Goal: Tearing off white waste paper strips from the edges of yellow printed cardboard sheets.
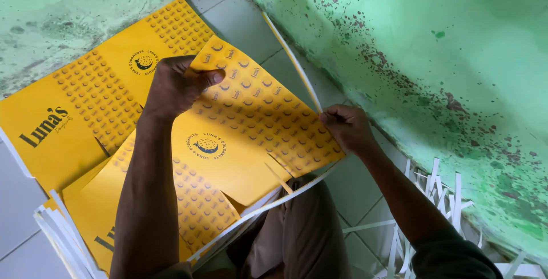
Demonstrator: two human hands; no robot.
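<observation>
While the printed yellow box sheet (pixel 245 125) is held up over the lap, a thin white waste strip (pixel 294 62) is being peeled from its far edge; this stripping step is judged to be under way, not finished.

Left hand (pixel 174 85): closed on the upper corner of the sheet, thumb pressed on the printed face, forearm raised steeply across the sheet's near half.

Right hand (pixel 348 127): pinched shut on the strip where it meets the sheet's far edge, wrist bent inward, forearm stretched out from the sheet's lower corner.

Second white strip (pixel 268 205): seen hanging along the sheet's lower edge, apparently attached.

Stack of like yellow sheets (pixel 85 102): laid flat on the tiled floor (pixel 240 22) behind and under the held sheet.

Heap of loose white offcuts (pixel 434 199): lying beyond the sheet's far edge, against the green wall (pixel 434 56).

Next move, as judged: a steady pull along the edge, with the sheet braced by the left hand so the card is not torn.
</observation>
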